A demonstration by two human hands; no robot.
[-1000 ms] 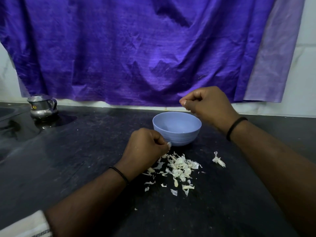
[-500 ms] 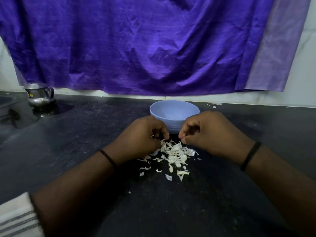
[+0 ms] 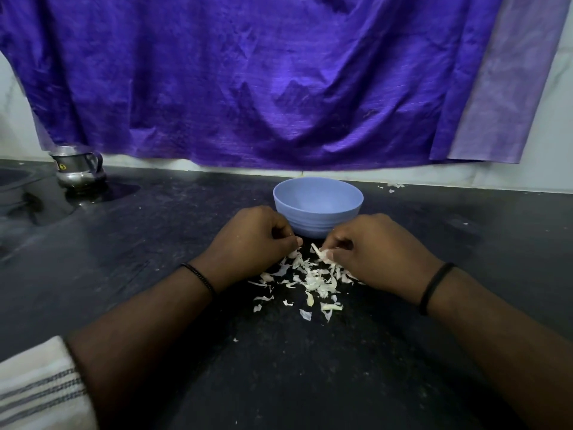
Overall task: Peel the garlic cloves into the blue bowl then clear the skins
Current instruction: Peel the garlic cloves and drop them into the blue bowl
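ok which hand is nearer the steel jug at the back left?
Left. The left hand sits just left of the skin pile, on the steel jug side. The right hand is on the pile's far side, farther from the jug. Neither is close.

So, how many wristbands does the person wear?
2: a thin beaded black band on the left wrist, and a thicker plain black band on the right wrist. Neither appears hidden.

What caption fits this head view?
Both hands gather garlic skins on the dark counter before the blue bowl.
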